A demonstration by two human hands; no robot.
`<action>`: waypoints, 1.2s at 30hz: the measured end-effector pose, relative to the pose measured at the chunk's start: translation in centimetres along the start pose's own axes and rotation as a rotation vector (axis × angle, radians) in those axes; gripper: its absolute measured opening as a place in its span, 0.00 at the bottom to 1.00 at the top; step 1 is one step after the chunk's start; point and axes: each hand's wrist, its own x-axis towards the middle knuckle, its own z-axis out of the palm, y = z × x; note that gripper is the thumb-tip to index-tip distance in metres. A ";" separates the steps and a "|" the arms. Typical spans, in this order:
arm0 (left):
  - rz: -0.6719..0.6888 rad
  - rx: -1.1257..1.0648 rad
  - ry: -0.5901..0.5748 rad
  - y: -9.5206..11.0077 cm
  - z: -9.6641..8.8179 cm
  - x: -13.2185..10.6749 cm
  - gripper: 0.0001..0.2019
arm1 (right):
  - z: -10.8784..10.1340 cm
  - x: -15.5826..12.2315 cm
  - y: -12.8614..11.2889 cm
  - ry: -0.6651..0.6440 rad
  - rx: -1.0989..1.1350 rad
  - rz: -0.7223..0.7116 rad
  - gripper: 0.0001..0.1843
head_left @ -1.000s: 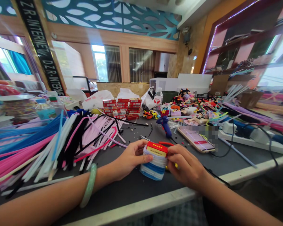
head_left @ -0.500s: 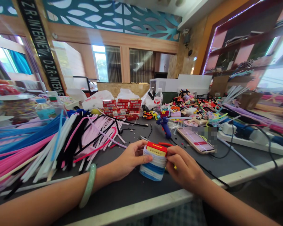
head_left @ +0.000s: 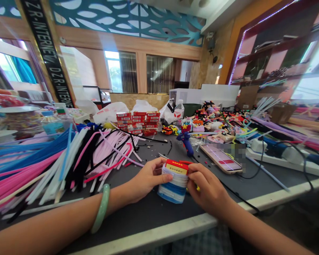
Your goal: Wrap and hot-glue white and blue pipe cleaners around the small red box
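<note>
Both my hands hold a small red-topped box (head_left: 175, 166) wrapped round with white and blue fuzzy pipe cleaners (head_left: 173, 187), standing on the dark table (head_left: 154, 212) near its front edge. My left hand (head_left: 146, 178), with a green bangle at the wrist, grips the wrapped box from the left, thumb across its front. On the box's right side my right hand (head_left: 207, 189) presses with fingers curled and pinched against the wrapping.
A big heap of pink, blue, white and black pipe cleaners (head_left: 48, 159) covers the left of the table. Stacked red boxes (head_left: 138, 122), a blue glue gun (head_left: 186, 141), a phone (head_left: 221, 158), a power strip with cables (head_left: 279, 152) and small colourful figures (head_left: 215, 124) lie behind.
My hands and the wrapped box have barely moved; the right hand's fingers have shifted slightly against the wrapping.
</note>
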 end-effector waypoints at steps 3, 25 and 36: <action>-0.001 0.001 0.004 0.0 0.0 0.0 0.20 | -0.1 -0.1 0.1 -0.009 0.008 0.004 0.09; -0.007 0.002 0.008 -0.1 -0.1 0.1 0.19 | -0.7 0.9 -0.2 -0.101 0.322 0.427 0.06; 0.001 0.004 -0.030 -0.1 -0.1 0.1 0.20 | -1.0 0.8 0.8 -0.161 0.221 0.224 0.05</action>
